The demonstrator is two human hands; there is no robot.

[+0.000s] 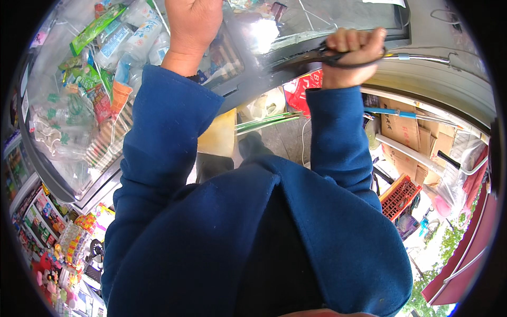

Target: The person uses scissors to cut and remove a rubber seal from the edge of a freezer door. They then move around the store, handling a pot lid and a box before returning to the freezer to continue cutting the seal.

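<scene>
My right hand [353,55] is closed around the black handles of a pair of scissors [328,58], which point left over the dark frame of a glass-topped chest. The blades are blurred against that frame. My left hand [194,24] reaches over the glass top [309,24] at the upper edge of the picture. Its fingers run out of view, so I cannot see what they touch or hold. To its left, plastic bottles [140,37], a green packet [97,30] and several crumpled wrappers [100,100] show in or through the chest's clear top.
Below the chest lie a red printed sheet [303,90], a white plastic bag [266,104] and thin green sticks [269,121]. At right are flattened cardboard boxes [404,129], a blue-gripped pole [393,112] and a red crate [400,196]. Shelves of colourful goods [45,216] stand at lower left.
</scene>
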